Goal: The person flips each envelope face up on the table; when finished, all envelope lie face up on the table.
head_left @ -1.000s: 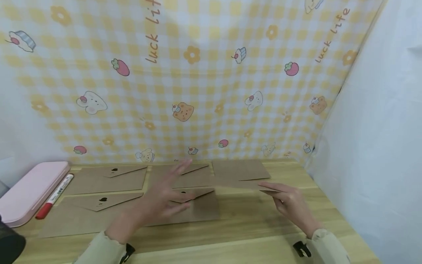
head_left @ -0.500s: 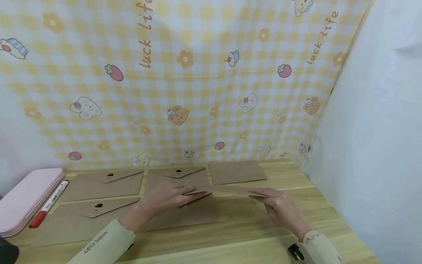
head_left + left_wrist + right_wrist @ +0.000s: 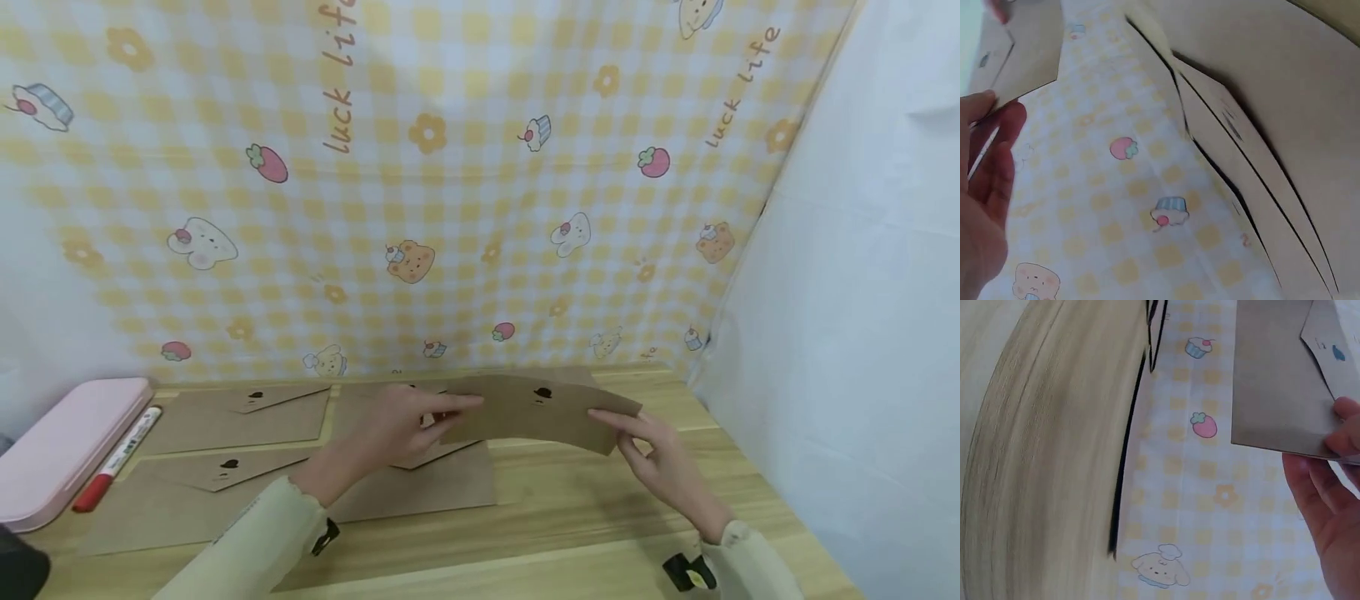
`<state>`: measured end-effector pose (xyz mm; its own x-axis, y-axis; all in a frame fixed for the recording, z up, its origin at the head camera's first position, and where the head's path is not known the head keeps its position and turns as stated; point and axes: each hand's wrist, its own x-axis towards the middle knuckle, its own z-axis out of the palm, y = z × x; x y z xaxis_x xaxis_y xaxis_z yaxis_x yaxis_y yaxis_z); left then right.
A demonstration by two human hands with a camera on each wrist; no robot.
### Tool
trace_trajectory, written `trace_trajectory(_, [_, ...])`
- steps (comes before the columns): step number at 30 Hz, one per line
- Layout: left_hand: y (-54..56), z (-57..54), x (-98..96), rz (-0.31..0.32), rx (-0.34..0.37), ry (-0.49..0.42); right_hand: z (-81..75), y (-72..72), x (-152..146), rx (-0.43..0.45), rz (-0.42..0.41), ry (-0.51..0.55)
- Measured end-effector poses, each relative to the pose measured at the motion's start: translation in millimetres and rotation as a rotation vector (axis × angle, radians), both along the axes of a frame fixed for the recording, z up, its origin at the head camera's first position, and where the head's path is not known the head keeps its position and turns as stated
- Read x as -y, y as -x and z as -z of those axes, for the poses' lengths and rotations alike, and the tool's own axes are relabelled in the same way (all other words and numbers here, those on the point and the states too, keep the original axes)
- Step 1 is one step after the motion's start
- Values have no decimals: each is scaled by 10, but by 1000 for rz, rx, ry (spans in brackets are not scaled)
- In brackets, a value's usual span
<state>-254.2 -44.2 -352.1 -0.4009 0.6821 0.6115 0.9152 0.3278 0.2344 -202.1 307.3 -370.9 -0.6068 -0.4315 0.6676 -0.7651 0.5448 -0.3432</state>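
Observation:
A brown paper envelope (image 3: 536, 412) with a small black hat print is held up above the table, bowed along its length. My left hand (image 3: 397, 429) pinches its left end between thumb and fingers. At the other end, my right hand (image 3: 663, 467) pinches the lower corner. In the right wrist view the envelope (image 3: 1272, 381) shows its pointed flap lying against the body. The left wrist view has the left thumb on the envelope's edge (image 3: 1029, 75). Part of a flat envelope (image 3: 581, 375) shows behind the held one.
More brown envelopes lie in two rows: one at the back left (image 3: 288, 421), one at the front left (image 3: 161, 508), others under the left hand. A pink case (image 3: 82, 442) and a red-capped marker (image 3: 120, 458) lie at far left. A patterned cloth (image 3: 465, 183) hangs behind.
The held envelope has been tipped up from nearly edge-on, so its printed side shows. My left hand, spread and apart from it at first, has come to pinch its left end.

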Motion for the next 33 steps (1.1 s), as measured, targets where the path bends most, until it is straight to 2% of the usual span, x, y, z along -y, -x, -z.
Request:
trace_trajectory(2, [25, -33, -75, -20, 194, -11, 5, 34, -50, 81, 12, 49])
trace_trajectory(4, [58, -38, -162, -13, 401, -27, 13, 79, -113, 156, 43, 79])
trace_trajectory(6, [96, -9, -265, 4, 563, -50, 20, 122, -186, 223, 84, 92])
trace_trajectory(9, [139, 71, -428, 13, 726, -60, 25, 164, -277, 276, 148, 49])
trace_trajectory(11, [158, 130, -533, 11, 776, -60, 40, 186, -321, 298, 173, 8])
trace_trajectory(14, [184, 210, -673, -18, 791, -42, 77, 209, -364, 341, 191, -31])
trace_trajectory(21, [210, 340, -875, -188, 623, 85, 203, 268, -428, 417, 201, -137])
trace_trajectory(25, [180, 389, -965, -231, 620, 142, 249, 326, -455, 445, 238, -188])
trace_trajectory(28, [156, 428, -1011, -253, 633, 169, 275, 358, -463, 497, 237, -220])
trace_trajectory(33, [110, 453, -1031, -278, 638, 264, 304, 376, -454, 573, 268, -252])
